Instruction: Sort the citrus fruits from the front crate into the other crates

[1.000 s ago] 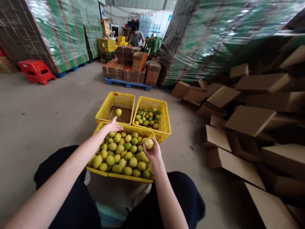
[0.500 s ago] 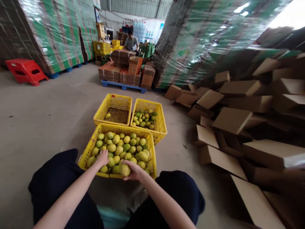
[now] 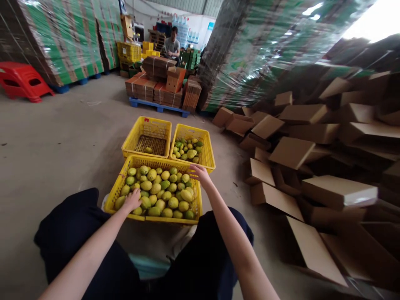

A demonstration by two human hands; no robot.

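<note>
A yellow plastic crate (image 3: 143, 218) full of yellow-green lemons (image 3: 155, 189) stands between my knees. My left hand (image 3: 133, 199) rests on the lemons at its left side, fingers spread, with no lemon visibly held. Over the crate's back right corner reaches my right hand (image 3: 200, 174), its fingers stretched out and nothing in them. Just beyond those fingers, a larger lemon (image 3: 191, 154) shows at the near side of the right back crate (image 3: 208, 152), among smaller, greener fruit. The left back crate (image 3: 128, 143) contains a single lemon (image 3: 148, 149).
Open cardboard boxes (image 3: 292, 152) lie heaped on the right. Flattened cartons (image 3: 168, 98) are stacked on a blue pallet (image 3: 160, 108) ahead, with another person (image 3: 171, 46) behind. A red stool (image 3: 25, 81) stands at left, near wrapped pallet stacks (image 3: 67, 39).
My right hand has moved forward and right from the near crate and let go of the lemon it held. My left hand has stayed on the lemons. The view has shifted slightly.
</note>
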